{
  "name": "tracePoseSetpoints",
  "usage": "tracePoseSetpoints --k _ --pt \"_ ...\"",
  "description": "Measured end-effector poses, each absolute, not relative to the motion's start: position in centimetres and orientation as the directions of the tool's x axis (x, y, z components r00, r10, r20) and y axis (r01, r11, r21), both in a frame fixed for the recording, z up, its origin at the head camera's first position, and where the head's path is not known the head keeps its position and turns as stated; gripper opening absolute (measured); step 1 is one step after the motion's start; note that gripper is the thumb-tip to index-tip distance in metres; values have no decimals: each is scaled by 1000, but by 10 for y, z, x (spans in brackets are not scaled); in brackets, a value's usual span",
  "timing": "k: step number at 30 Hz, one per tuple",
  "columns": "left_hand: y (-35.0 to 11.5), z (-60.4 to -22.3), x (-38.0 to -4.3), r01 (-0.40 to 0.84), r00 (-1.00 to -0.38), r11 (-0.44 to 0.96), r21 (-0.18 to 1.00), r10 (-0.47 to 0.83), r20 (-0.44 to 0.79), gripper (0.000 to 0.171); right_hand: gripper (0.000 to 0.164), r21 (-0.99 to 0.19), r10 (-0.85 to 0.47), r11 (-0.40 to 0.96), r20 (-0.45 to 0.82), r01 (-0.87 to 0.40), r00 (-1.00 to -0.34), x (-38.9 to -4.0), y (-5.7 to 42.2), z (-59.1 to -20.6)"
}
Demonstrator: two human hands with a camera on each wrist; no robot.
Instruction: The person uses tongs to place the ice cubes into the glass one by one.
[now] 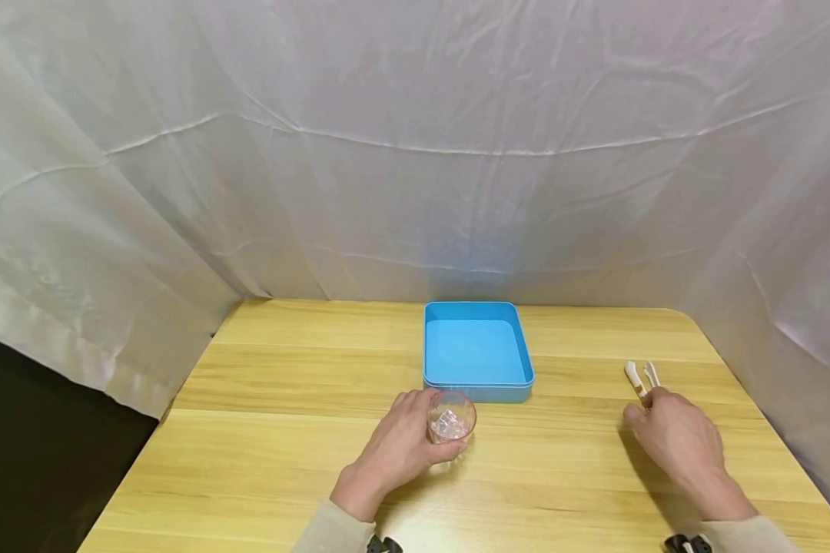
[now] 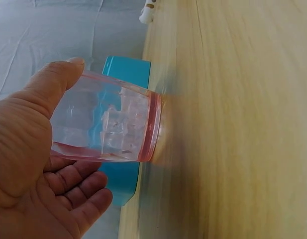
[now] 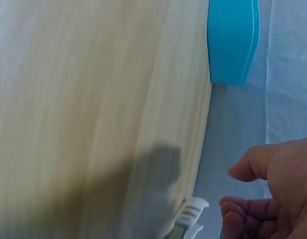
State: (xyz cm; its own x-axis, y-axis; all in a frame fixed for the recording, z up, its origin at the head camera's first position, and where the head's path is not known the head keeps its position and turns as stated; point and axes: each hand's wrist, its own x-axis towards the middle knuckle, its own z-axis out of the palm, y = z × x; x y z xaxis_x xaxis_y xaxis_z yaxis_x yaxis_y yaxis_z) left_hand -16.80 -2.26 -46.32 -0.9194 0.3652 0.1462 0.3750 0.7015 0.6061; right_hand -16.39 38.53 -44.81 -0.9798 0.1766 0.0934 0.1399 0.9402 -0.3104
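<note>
My left hand holds a clear plastic cup with a pinkish rim and base, its thumb on one side and fingers on the other. Clear ice-like cubes lie in the bottom of the cup, which stands upright at the table. Over on the right, my right hand is above a pair of white-tipped tongs lying on the table. In the right wrist view its thumb and fingers are apart, with the tongs beyond them and nothing between. The hand hides the tongs' near end in the head view.
A blue square box without a lid sits at the back middle of the wooden table, just behind the cup. Pale grey curtains hang along the back and both sides.
</note>
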Motion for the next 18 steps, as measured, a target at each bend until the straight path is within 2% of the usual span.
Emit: tracePoseSetpoints --k 18 --pt "-34 -468 -165 338 -932 693 636 340 124 89 37 -329 97 943 111 56 -989 -168 347 -456"
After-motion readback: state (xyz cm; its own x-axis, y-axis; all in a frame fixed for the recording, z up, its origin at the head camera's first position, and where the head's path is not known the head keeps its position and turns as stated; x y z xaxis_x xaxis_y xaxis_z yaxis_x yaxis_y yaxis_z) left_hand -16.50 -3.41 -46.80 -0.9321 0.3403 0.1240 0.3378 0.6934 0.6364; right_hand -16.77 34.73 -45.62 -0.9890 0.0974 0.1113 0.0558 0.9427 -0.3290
